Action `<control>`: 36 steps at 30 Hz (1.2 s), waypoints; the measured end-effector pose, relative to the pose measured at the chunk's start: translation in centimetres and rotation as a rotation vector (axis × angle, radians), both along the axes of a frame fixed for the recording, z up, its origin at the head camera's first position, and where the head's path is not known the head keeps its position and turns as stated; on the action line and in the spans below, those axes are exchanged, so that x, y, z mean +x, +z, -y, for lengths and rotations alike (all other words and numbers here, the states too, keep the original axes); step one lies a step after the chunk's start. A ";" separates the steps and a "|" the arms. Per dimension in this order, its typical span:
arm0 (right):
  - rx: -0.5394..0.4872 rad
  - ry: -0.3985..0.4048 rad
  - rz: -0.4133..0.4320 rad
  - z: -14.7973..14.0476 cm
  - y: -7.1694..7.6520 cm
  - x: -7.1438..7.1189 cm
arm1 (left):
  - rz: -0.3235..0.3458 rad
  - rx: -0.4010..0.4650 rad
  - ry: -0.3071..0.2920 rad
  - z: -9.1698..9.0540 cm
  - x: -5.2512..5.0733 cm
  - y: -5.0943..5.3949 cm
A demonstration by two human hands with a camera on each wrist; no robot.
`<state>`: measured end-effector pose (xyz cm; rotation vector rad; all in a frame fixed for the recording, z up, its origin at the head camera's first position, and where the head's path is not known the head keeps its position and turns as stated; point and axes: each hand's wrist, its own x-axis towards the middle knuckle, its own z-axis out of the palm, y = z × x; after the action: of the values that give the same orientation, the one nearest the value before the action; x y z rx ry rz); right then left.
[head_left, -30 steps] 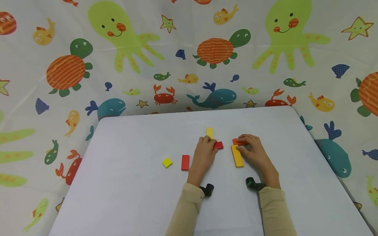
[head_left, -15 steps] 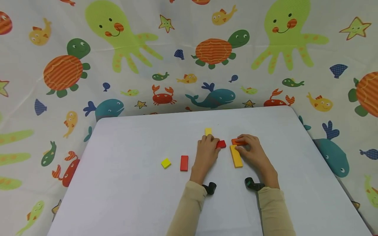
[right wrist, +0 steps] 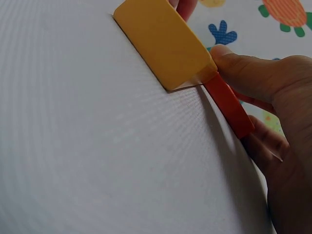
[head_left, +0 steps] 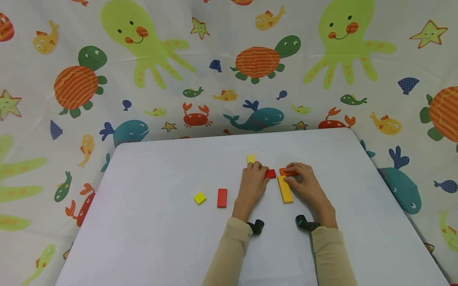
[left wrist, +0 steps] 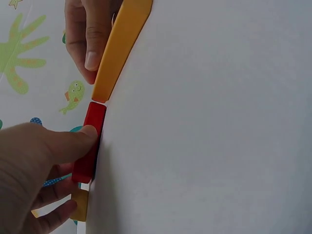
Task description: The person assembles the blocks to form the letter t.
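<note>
Between thumb and fingers my left hand (head_left: 251,184) pinches a red block (head_left: 270,174); the left wrist view shows the thumb on the red block (left wrist: 91,141). Just behind that hand lies a yellow block (head_left: 251,159), partly covered by the fingers. My right hand (head_left: 308,184) pinches an orange block (head_left: 285,171), seen as orange-red block (right wrist: 229,105) in the right wrist view. A long amber block (head_left: 285,190) lies in front of the orange one, close to the right thumb. A small gap separates the red and orange blocks.
Left of the left hand, a red rectangular block (head_left: 222,198) and a small yellow block (head_left: 200,198) lie on the white table (head_left: 150,222). A patterned cloth (head_left: 222,31) hangs behind the table.
The left hand has slid the red block to the right, nearer the orange one. The right hand has hardly moved. The view has shifted slightly.
</note>
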<state>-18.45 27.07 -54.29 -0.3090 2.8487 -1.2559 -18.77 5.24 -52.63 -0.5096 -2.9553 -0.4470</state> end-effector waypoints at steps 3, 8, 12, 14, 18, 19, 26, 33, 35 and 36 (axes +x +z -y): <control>0.001 -0.001 0.002 0.1 0.0 0.0 | 0.000 -0.003 -0.004 -0.1 -0.1 0.0; 0.010 -0.004 -0.006 0.1 0.1 0.0 | -0.004 -0.002 -0.007 -0.3 -0.4 -0.1; 0.016 -0.007 0.003 0.2 0.1 -0.1 | 0.003 0.000 -0.007 -0.5 -0.5 -0.1; 0.012 -0.007 0.006 0.2 0.1 -0.2 | 0.012 0.003 -0.009 -0.6 -0.6 0.0; 0.006 -0.005 0.007 0.3 0.2 -0.2 | 0.026 0.008 -0.013 -0.8 -0.6 0.0; 0.007 -0.005 0.006 0.3 0.1 -0.2 | 0.029 0.012 -0.014 -0.8 -0.6 0.0; 0.016 -0.010 -0.005 0.2 -0.1 -0.2 | 0.045 0.060 -0.027 -1.0 -0.5 0.2; 0.014 0.002 -0.025 0.1 -0.2 -0.1 | 0.030 0.126 -0.043 -1.0 -0.5 -0.3; 0.016 0.003 -0.031 0.1 -0.2 -0.1 | 0.037 0.140 -0.046 -1.1 -0.5 -0.4; 0.016 0.003 -0.032 0.1 -0.2 -0.1 | 0.039 0.145 -0.045 -1.1 -0.5 -0.5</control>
<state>-18.57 26.98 -54.47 -0.3360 2.8821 -1.2385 -19.24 6.31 -53.13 -0.5579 -2.9238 -0.6770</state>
